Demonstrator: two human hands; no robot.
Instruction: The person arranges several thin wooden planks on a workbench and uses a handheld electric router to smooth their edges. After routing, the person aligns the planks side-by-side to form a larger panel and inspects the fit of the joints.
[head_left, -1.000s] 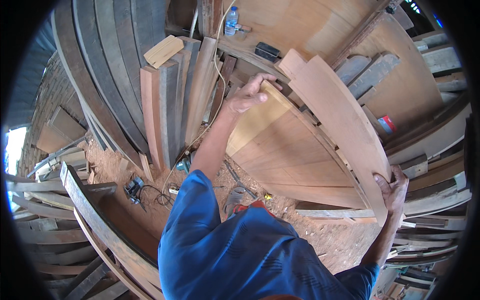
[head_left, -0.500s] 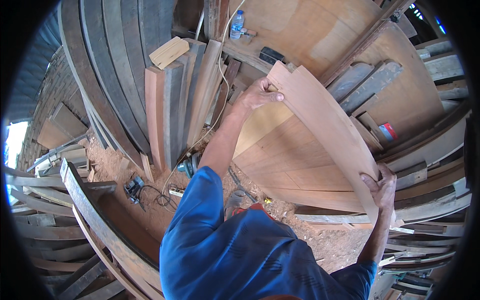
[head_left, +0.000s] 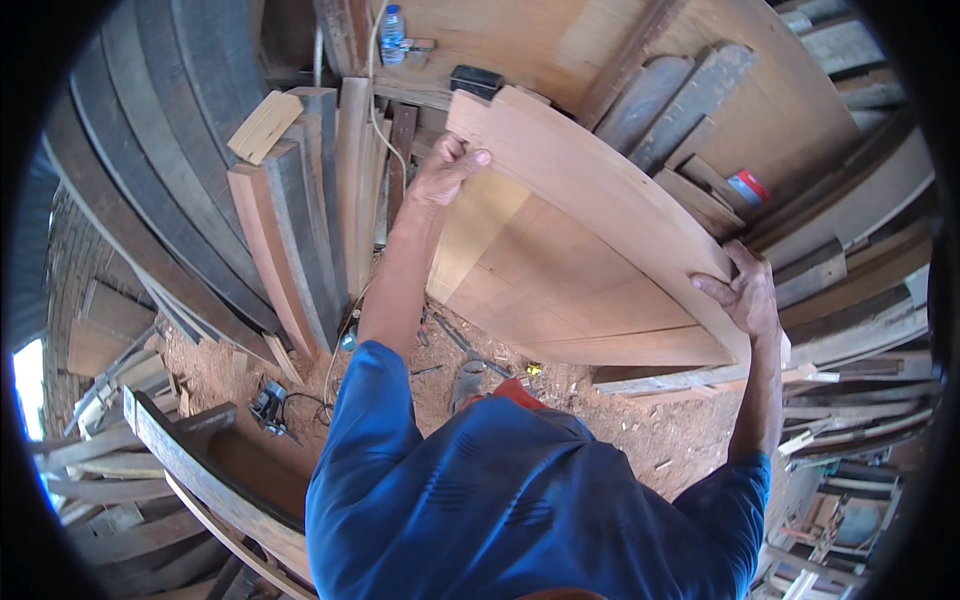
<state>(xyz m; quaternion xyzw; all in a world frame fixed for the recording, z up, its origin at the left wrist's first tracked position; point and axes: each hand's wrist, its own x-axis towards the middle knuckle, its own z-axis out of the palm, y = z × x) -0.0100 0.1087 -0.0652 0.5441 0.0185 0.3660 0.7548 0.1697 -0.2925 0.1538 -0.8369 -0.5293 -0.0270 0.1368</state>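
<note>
A long curved wooden plank (head_left: pixel 600 180) with a notched upper-left end slants across in front of me. My left hand (head_left: pixel 445 172) grips that end, its thumb on top and fingers curled around the edge. Further down at the right, my right hand (head_left: pixel 745 290) is closed around the plank's outer edge, thumb laid on its face. Under the plank is a broad wooden panel (head_left: pixel 570 280) of several boards, one of them paler. I cannot tell whether plank and panel are joined.
Upright timbers (head_left: pixel 265 240) lean at the left, topped by a pale wood block (head_left: pixel 264 127). A power tool (head_left: pixel 268 402) lies on the sawdust-covered floor. A water bottle (head_left: pixel 392 36) and a black box (head_left: pixel 475 80) stand at the back. Curved planks are stacked (head_left: pixel 850 350) at the right.
My view has turned, so the surroundings sit further left and, at the right, higher. The plank appears less steep, its right end higher in view. Both hands keep their grip.
</note>
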